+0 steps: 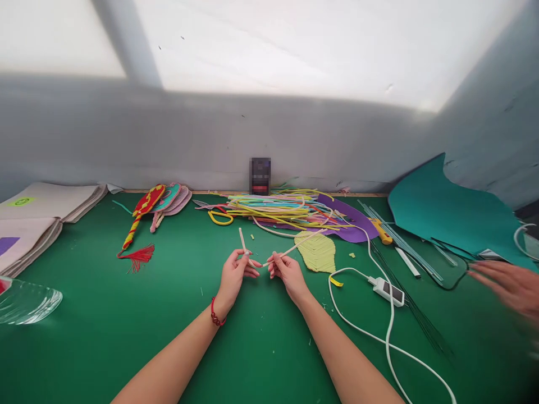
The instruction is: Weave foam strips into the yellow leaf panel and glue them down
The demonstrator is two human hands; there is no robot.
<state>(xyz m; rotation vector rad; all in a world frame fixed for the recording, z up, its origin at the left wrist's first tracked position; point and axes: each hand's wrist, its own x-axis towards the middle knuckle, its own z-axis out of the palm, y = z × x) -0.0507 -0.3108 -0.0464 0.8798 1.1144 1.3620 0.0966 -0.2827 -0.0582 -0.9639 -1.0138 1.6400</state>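
Between the fingertips of my left hand (236, 270), a pale cream pipe cleaner (242, 240) is pinched, its free end pointing up. My right hand (286, 273) pinches a pale length (301, 241) that slants up to the right, with its tip close to my left fingers. Whether both lengths are one bent pipe cleaner or two pieces, I cannot tell. Just right of my right hand lies a light yellow leaf shape (316, 253) with ribbed rows. Behind both hands is a heap of coloured pipe cleaners (269, 206).
Yellow-handled scissors (220, 218) and a red-yellow fan (148, 201) with a tassel lie back left. A white cable (389, 331), a power strip (388, 292) and a yellow glue gun (382, 232) are at right. Another person's blurred hand (507, 283) reaches in there. Left stands a clear container (31, 302).
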